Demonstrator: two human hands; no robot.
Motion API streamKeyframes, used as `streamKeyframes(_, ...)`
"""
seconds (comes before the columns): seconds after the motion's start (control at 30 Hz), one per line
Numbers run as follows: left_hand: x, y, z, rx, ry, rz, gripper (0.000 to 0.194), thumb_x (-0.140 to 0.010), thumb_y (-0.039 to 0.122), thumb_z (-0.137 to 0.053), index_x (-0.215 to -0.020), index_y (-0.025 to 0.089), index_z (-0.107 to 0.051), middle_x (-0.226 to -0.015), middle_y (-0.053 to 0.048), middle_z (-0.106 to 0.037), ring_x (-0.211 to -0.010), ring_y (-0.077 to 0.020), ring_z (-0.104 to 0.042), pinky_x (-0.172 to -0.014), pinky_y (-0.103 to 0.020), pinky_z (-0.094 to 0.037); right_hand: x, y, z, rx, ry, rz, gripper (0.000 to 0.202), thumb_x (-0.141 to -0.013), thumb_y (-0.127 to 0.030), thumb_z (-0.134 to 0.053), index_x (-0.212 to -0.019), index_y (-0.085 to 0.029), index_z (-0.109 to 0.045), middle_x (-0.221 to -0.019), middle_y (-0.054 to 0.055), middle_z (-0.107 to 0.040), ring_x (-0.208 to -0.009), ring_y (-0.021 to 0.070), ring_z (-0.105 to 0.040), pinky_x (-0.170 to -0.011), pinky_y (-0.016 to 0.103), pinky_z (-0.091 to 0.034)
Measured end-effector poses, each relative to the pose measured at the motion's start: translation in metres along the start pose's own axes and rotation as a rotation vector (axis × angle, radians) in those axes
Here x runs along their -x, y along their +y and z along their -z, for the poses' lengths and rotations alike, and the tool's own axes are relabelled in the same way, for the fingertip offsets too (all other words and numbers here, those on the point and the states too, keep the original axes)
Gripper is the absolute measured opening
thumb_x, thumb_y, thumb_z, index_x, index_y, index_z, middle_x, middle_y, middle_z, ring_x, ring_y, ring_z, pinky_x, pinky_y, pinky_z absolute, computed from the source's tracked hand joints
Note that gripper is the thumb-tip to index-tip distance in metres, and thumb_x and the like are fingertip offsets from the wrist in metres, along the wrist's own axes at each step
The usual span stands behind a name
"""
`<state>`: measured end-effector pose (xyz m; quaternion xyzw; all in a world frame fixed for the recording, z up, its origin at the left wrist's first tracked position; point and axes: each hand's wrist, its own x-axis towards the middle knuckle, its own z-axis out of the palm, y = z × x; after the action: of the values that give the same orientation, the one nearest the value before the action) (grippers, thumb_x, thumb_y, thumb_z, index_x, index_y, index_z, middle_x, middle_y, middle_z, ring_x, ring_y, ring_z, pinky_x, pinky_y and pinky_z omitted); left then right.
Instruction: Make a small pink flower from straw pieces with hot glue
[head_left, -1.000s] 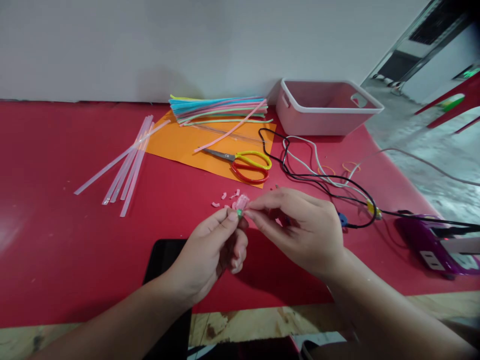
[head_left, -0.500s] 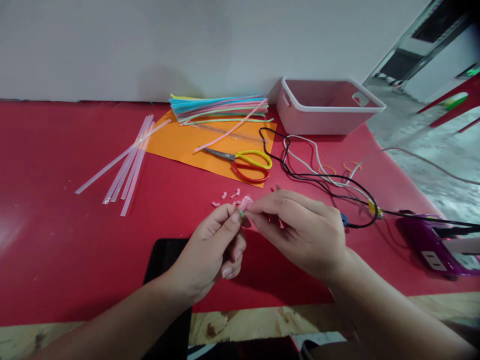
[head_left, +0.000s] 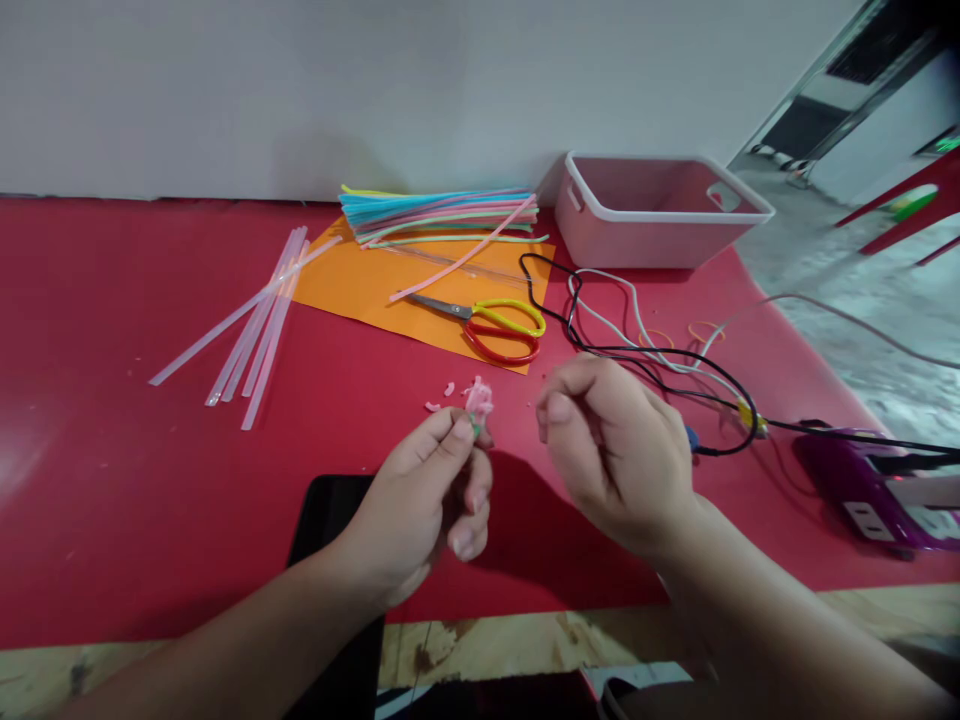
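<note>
My left hand (head_left: 420, 500) pinches a small pink flower-like tuft (head_left: 479, 398) by its green base, between thumb and forefinger, above the red tabletop. The tuft's pink strands point up and away from me. My right hand (head_left: 615, 450) is apart from it on the right, with fingers curled in and the thumb against them. Whatever the right fingers may hold is hidden. Small pink scraps (head_left: 433, 407) lie on the table just beyond my left hand. Scissors (head_left: 502, 330) with one yellow and one red handle rest partly on an orange sheet (head_left: 345, 290).
Coloured pipe cleaners (head_left: 442, 215) lie bundled at the back, one pink one askew. Translucent pink sticks (head_left: 259, 340) are on the left. A pink bin (head_left: 645, 240) stands back right, near tangled cables (head_left: 660, 350) and a purple power strip (head_left: 862, 490). A black phone-like slab (head_left: 330, 510) lies under my left forearm.
My right hand has drawn away to the right from the pink tuft, its fingers curling in. The tuft stays in my left hand, which has shifted slightly left.
</note>
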<state>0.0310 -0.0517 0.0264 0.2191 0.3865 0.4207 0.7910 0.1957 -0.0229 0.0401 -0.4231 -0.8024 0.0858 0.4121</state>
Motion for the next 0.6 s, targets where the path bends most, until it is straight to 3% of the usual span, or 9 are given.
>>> streamKeyframes(0.17, -0.0016, 0.0013, 0.0013, 0.013, 0.048, 0.072, 0.023, -0.096, 0.031, -0.049, -0.078, 0.019, -0.043, -0.054, 0.008, -0.041, -0.04, -0.002, -0.022, -0.034, -0.007, -0.021, -0.0009, 0.004, -0.0014, 0.051, -0.009, -0.061, 0.026, -0.095, -0.02, -0.043, -0.07, -0.022, -0.042, -0.056, -0.004, -0.047, -0.051, 0.0095, -0.045, -0.05, 0.024, -0.036)
streamKeyframes(0.23, -0.0023, 0.0009, 0.0012, -0.03, 0.084, 0.059, 0.022, -0.096, 0.031, -0.05, -0.078, 0.02, -0.041, -0.057, 0.007, -0.041, -0.042, -0.0024, -0.022, -0.035, -0.008, -0.018, -0.0011, 0.004, -0.0022, 0.038, -0.002, -0.055, 0.019, -0.095, -0.021, -0.048, -0.076, -0.021, -0.05, -0.063, -0.002, -0.055, -0.057, 0.0098, -0.051, -0.054, 0.023, -0.04)
streamKeyframes(0.3, -0.0027, -0.0002, 0.0008, -0.086, 0.111, 0.057, 0.019, -0.096, 0.032, -0.049, -0.082, 0.021, -0.041, -0.057, 0.008, -0.041, -0.042, -0.0028, -0.02, -0.036, -0.01, -0.017, -0.0009, 0.0038, -0.0032, -0.016, 0.0, -0.054, 0.006, -0.093, -0.019, -0.053, -0.095, -0.019, -0.058, -0.08, 0.002, -0.065, -0.068, 0.0109, -0.059, -0.06, 0.023, -0.046)
streamKeyframes(0.37, -0.0029, -0.0016, 0.0004, -0.125, 0.131, 0.057, 0.018, -0.096, 0.035, -0.048, -0.086, 0.023, -0.04, -0.055, 0.009, -0.04, -0.041, -0.0031, -0.019, -0.036, -0.011, -0.017, -0.0007, 0.0036, -0.0037, -0.059, -0.016, -0.051, 0.019, -0.091, -0.016, -0.055, -0.109, -0.018, -0.059, -0.089, 0.004, -0.067, -0.073, 0.0119, -0.062, -0.064, 0.023, -0.049)
streamKeyframes(0.6, -0.0035, -0.003, 0.001, -0.13, 0.113, 0.025, 0.028, -0.094, 0.04, -0.05, -0.078, 0.022, -0.036, -0.056, 0.008, -0.041, -0.039, -0.0021, -0.02, -0.036, -0.011, -0.019, -0.0011, 0.0047, -0.0025, -0.094, -0.068, 0.006, 0.013, -0.085, -0.014, -0.058, -0.096, -0.018, -0.064, -0.086, 0.004, -0.067, -0.08, 0.015, -0.063, -0.072, 0.028, -0.054)
